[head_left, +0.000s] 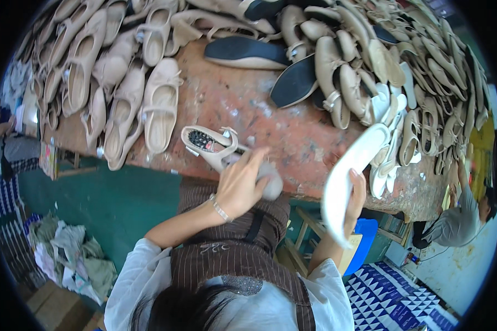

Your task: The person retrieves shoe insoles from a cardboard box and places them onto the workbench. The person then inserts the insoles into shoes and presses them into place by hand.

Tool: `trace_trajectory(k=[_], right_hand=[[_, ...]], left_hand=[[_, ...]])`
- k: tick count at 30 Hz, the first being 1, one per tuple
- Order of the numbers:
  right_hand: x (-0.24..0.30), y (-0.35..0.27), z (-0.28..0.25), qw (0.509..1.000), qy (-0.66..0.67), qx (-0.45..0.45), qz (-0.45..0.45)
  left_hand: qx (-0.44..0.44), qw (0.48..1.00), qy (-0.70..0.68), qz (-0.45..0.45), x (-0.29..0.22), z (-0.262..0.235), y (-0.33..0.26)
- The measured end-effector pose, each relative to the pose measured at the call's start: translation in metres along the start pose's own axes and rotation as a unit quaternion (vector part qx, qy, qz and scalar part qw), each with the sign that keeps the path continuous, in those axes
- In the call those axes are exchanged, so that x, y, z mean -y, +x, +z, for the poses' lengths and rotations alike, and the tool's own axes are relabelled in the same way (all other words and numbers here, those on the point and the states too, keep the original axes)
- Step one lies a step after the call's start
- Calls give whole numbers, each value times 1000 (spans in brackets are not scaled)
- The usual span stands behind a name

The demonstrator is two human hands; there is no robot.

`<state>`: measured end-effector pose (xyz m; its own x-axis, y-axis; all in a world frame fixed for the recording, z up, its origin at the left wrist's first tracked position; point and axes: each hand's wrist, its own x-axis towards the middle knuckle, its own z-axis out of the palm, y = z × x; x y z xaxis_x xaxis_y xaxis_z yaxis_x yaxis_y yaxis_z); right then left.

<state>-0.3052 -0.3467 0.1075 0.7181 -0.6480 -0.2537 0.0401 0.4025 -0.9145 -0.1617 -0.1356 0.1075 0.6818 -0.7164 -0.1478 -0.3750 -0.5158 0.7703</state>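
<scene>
Clasping insole (341, 175), left fingers (254, 161) spread over shoe (219, 156)

Two hands (240, 187); one strapped shoe (216, 158) at the left, one white insole (342, 182) in the right. On the surface (221, 102): at least two upturned black-soled shoes (245, 52), several more white insoles (381, 105), dozens of beige shoes (161, 129), overlapping past exact count.
</scene>
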Motion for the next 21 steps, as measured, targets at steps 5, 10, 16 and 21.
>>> trace_trajectory(k=[5, 10, 16, 21], right_hand=[[-31, -11, 29, 984, 122, 131, -2], [-29, -19, 42, 814, -526, 89, -230], [-69, -18, 74, 638, -664, 157, -357], [-109, 1, 106, 725, -550, 211, -358]], left_hand=[[-93, 994, -29, 49, 24, 13, -23], [-276, 940, 195, -38, 88, -38, -29], [-248, 955, 84, -139, 123, -28, -27], [-266, 951, -83, -136, 139, -23, -26]])
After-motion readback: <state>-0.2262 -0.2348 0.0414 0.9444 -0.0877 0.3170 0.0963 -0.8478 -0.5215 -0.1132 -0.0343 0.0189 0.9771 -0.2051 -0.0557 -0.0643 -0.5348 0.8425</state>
